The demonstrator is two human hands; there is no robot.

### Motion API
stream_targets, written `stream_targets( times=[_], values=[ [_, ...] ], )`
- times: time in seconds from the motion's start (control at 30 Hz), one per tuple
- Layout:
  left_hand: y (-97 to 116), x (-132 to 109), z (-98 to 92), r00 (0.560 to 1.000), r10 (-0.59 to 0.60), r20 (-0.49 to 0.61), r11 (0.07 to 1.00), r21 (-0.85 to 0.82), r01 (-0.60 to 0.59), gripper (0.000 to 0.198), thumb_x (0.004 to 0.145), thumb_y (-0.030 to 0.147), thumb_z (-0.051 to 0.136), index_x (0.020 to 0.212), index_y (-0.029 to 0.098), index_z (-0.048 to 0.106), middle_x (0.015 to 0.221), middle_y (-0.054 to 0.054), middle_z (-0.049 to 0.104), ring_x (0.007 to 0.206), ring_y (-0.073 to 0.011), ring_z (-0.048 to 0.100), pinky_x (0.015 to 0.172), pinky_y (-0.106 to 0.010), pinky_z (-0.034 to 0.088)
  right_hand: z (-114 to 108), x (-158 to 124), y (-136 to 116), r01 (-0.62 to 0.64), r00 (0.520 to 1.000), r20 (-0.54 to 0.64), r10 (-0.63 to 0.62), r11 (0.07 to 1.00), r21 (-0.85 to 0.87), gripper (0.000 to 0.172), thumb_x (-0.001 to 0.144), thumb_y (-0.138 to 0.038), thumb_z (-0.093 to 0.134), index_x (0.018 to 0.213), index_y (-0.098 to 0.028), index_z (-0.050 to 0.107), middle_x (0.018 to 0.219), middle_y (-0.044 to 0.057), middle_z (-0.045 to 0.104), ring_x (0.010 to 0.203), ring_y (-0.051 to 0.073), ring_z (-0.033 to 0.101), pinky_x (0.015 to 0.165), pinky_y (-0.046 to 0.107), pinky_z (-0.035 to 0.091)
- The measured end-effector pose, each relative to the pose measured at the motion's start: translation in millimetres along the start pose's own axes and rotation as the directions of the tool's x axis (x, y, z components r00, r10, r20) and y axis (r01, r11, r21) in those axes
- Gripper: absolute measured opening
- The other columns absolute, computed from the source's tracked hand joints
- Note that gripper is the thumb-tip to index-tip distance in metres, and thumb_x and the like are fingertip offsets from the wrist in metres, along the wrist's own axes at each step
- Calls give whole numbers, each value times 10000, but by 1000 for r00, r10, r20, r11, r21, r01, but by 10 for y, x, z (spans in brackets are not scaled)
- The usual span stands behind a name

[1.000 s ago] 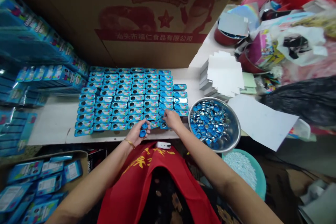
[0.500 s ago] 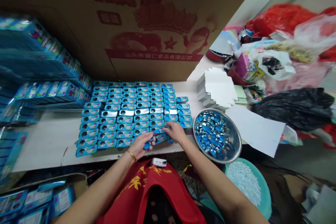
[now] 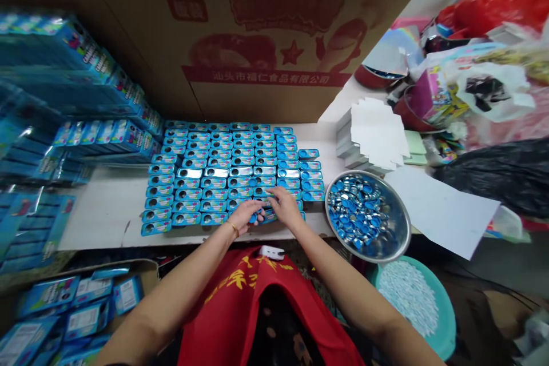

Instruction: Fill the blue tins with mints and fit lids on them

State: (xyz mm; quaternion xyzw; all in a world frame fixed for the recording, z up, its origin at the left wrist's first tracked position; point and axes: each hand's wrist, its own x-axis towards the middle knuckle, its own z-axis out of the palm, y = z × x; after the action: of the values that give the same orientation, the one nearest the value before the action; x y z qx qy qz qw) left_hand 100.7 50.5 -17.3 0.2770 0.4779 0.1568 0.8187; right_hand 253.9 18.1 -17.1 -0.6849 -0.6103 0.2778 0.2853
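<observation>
My left hand (image 3: 245,217) is curled at the front edge of the rows of small blue boxes (image 3: 186,219), closed around small round blue tins (image 3: 254,218). Each box has a round hole in its upper face, and blue tins show in some of the holes toward the right. Just right of it, my right hand (image 3: 285,207) reaches over the front boxes with its fingertips bent together. What lies between those fingertips is too small to make out. A box under the two hands sits at a slant, partly hidden by them.
A metal bowl (image 3: 401,229) of blue and silver tins stands right of the boxes, above a green basin (image 3: 448,320) of pale pieces. Flat white cartons (image 3: 380,134) are stacked behind it. A big cardboard box (image 3: 257,97) closes off the back. Stacked blue boxes (image 3: 98,97) stand left.
The camera view has shifted, so the scene sits farther right. The right hand's fingers have moved slightly over the boxes, and the left hand still holds blue tins.
</observation>
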Motion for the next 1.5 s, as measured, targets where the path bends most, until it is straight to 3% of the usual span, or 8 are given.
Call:
stream_targets(
  times=[0.27,0.43,0.73,1.03,1.13,1.3,1.4,1.5],
  values=[
    [-151,-279,-383,992,17,-127,989,-146,-36,222,678,246,620,871,141,585,660,-4,551,453,-47,471,360,-148,295,154,638,-120,-42,999,6,45,963,-267,312,815,-223,435,1112,-211,530,1065,61,513,956,171,500,801,259,394],
    [-181,-419,-521,984,57,-168,979,-184,-88,242,680,260,621,890,146,584,694,-7,548,477,-45,471,373,-147,297,190,850,-78,-24,979,171,110,897,-441,253,818,-273,447,1021,-206,583,1058,66,499,958,180,490,769,249,386],
    [-92,-448,-457,983,53,-175,974,-207,-90,249,685,248,618,905,139,575,691,-8,543,483,-49,476,372,-144,304,223,1077,-252,-26,917,307,254,807,-590,380,705,-266,619,1068,-207,523,1118,86,507,936,205,532,723,258,401],
    [124,-388,-371,984,127,-127,941,-299,-160,321,688,130,574,1008,156,550,856,-67,606,573,-74,529,419,-157,354,197,1076,-299,-77,921,267,284,803,-591,279,718,-261,600,993,-210,585,1141,93,486,916,210,547,711,270,409],
    [133,-316,-313,974,160,-159,962,-198,-190,316,675,133,592,988,144,549,782,-56,613,537,-68,513,405,-151,330,129,859,-379,-84,956,205,211,864,-497,315,766,-302,548,1071,-222,550,1103,77,512,926,184,535,739,264,401],
    [84,-217,-123,960,185,-208,982,10,-187,394,623,187,669,987,152,523,608,2,585,475,-88,508,369,-155,291,107,277,-413,33,948,317,-37,999,18,220,753,-346,550,899,-205,638,829,15,614,786,128,558,706,222,410],
    [31,-222,-13,994,101,-49,994,-41,-103,463,620,200,687,1046,166,508,659,-13,600,533,-99,542,399,-157,320,12,3,-252,-193,921,375,104,958,210,201,728,-339,561,797,-162,626,684,1,606,664,124,568,615,223,434],
    [-9,-236,17,998,5,64,993,-118,3,355,673,222,648,1004,144,549,793,-74,627,595,-93,555,445,-163,363,-203,-150,19,-396,897,324,301,874,283,205,746,-304,501,867,-151,566,651,-14,588,565,115,555,534,225,437]
  ],
)
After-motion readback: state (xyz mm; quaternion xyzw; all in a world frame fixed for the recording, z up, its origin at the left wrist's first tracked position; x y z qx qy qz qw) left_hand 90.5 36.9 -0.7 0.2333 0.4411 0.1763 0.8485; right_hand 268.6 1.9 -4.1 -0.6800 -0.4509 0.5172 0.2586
